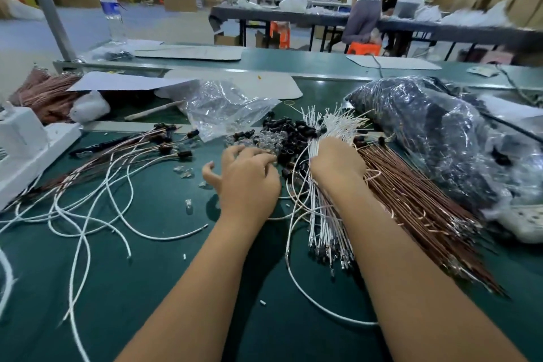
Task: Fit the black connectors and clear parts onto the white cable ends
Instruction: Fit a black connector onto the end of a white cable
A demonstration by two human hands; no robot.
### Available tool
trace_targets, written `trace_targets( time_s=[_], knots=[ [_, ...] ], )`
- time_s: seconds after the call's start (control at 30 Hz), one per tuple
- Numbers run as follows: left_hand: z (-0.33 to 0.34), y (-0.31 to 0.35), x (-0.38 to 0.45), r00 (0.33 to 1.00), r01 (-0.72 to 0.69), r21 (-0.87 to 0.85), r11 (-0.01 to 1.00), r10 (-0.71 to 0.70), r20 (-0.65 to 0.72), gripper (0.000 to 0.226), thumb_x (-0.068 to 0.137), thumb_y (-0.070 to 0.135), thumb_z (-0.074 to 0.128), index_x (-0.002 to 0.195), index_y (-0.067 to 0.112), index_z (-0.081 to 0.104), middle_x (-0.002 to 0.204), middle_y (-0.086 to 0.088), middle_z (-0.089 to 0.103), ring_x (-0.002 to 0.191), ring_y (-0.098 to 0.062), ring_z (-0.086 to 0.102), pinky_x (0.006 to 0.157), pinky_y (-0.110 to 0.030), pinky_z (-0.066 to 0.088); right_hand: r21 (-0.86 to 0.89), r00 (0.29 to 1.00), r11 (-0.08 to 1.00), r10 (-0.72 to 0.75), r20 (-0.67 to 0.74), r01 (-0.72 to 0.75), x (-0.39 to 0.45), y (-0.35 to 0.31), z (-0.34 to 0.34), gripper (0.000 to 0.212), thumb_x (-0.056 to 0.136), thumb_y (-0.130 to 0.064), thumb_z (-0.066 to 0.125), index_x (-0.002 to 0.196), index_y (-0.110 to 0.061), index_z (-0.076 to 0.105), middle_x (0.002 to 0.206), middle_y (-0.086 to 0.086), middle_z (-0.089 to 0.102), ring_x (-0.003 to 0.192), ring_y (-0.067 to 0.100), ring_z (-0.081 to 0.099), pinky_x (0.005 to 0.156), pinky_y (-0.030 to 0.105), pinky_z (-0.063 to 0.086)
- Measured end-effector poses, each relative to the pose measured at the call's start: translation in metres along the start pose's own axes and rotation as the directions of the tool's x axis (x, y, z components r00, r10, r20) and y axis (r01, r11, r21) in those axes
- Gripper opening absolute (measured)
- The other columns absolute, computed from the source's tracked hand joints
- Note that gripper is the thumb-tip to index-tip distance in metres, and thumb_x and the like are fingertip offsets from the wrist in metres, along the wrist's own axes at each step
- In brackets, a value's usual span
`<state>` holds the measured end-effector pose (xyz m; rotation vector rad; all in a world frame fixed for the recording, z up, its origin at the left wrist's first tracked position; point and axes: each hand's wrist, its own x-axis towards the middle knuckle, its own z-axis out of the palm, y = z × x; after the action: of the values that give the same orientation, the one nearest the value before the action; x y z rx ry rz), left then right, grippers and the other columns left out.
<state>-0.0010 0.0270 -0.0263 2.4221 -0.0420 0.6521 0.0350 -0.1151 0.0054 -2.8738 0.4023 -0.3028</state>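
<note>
On the dark green desk [141, 273], near its middle, the left hand [249, 182] lies palm down with its fingers curled into a heap of small clear plastic parts [258, 141]; whether the grip has closed on any one of them cannot be told, since the fingertips are buried in the pile. Just beside that heap, touching it on the right, lies a pile of short black cylindrical connectors [291, 132]. The right hand [338, 164] rests on a thick bundle of thin white cables [326, 214], its fingers bent over the bundle and hidden from view, so its grip cannot be judged either; the bare cable ends fan out beyond the hand toward the far edge. To the right of this bundle, touching it, lies a long sheaf of copper-brown wires [411, 200]. Toward the left edge, loose white cables with black connectors fitted [173, 150] sprawl in loops. A crumpled clear plastic bag [223, 109] sits beyond the heaps, and a large plastic-wrapped dark bundle [435, 132] fills the far right corner. A white plastic machine [26, 141] stands at the left edge.
</note>
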Motion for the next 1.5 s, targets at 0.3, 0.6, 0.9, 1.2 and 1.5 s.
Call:
trace_targets(
  time_s=[0.3,0.6,0.9,1.2,1.5],
  knots=[
    [-0.010,-0.008,0.008,0.984,0.154,-0.161,0.975,-0.167,-0.066,0.029,0.091,0.020,0.050,0.103,0.037,0.070,0.109,0.018,0.065,0.121,-0.012,0.035,0.106,-0.047,0.014,0.256,0.998,0.966,0.052,-0.047,-0.038,0.001,0.019,-0.032,0.025,0.076,0.004,0.047,0.060,-0.013,0.039,0.055,0.001,0.039,0.049,0.017,0.034,0.047,0.028,0.030],
    [-0.019,0.005,-0.003,0.944,-0.310,-0.034,0.950,0.303,-0.128,0.063,0.087,-0.002,0.043,0.140,0.032,0.040,0.153,0.006,0.030,0.143,-0.018,0.015,0.114,-0.050,0.007,0.497,0.862,0.718,-0.485,-0.143,0.487,-0.045,-0.011,-0.041,0.025,0.092,-0.003,0.050,0.084,-0.025,0.055,0.071,-0.006,0.059,0.059,0.016,0.053,0.055,0.035,0.044],
    [-0.021,-0.015,0.003,0.958,-0.286,-0.046,0.957,0.285,-0.041,0.022,0.099,0.019,0.048,0.093,0.008,0.066,0.080,-0.001,0.061,0.076,-0.026,0.057,0.063,-0.032,0.037,0.016,0.878,0.947,-0.291,-0.379,0.320,-0.043,0.034,-0.043,0.024,0.090,0.002,0.049,0.102,-0.014,0.063,0.090,0.003,0.064,0.075,0.020,0.056,0.058,0.026,0.038],
    [-0.015,-0.007,-0.003,0.928,-0.369,-0.116,0.922,0.372,0.001,0.024,0.098,0.030,0.051,0.096,0.017,0.071,0.084,-0.002,0.067,0.079,-0.024,0.058,0.062,-0.035,0.045,-0.091,0.814,0.833,-0.552,-0.181,0.546,-0.065,-0.004,-0.011,0.028,0.094,-0.012,0.044,0.112,-0.022,0.063,0.107,0.001,0.066,0.102,0.022,0.057,0.089,0.035,0.034],
    [-0.013,-0.013,0.007,0.991,-0.098,-0.015,0.995,0.096,-0.095,0.021,0.094,0.018,0.046,0.111,0.017,0.059,0.108,-0.003,0.065,0.106,-0.024,0.045,0.083,-0.034,0.034,0.766,0.971,0.629,0.071,-0.227,0.133,-0.049,-0.029,-0.002,0.029,0.099,-0.006,0.037,0.109,-0.013,0.063,0.086,-0.002,0.063,0.060,0.007,0.049,0.049,0.017,0.032]
  ],
)
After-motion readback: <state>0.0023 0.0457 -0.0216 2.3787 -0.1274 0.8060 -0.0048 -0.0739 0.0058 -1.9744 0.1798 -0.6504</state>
